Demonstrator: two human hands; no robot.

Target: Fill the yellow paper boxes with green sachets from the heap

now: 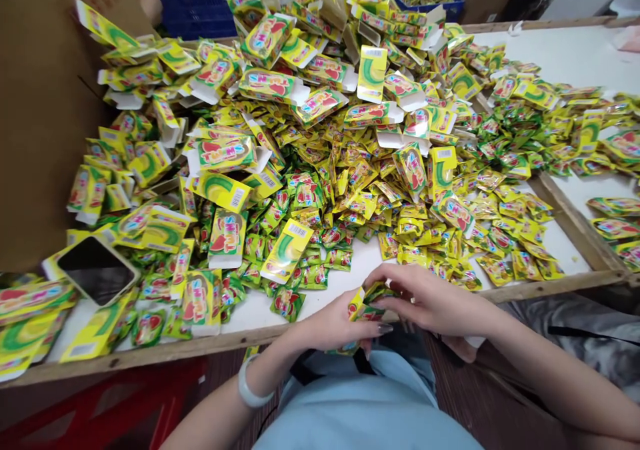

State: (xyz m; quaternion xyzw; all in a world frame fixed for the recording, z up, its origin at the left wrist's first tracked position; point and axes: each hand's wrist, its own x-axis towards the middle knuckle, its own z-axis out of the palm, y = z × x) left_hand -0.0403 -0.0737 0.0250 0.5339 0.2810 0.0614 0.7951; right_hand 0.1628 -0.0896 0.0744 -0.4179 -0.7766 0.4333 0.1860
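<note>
Close to my body, at the table's front edge, my left hand is closed around a small yellow and green candy box. The fingers of my right hand bend in from the other side. They pinch a shiny candy packet at the box's upper end; how far the packet is inside I cannot tell. Just beyond both hands lie loose yellow candy packets and green candy packets. A printed box rests on the green ones.
A high heap of printed boxes covers the back of the table. A phone lies at the left by a large cardboard carton. A wooden strip divides the tabletop at the right. Blue crates stand behind. A red stool is below.
</note>
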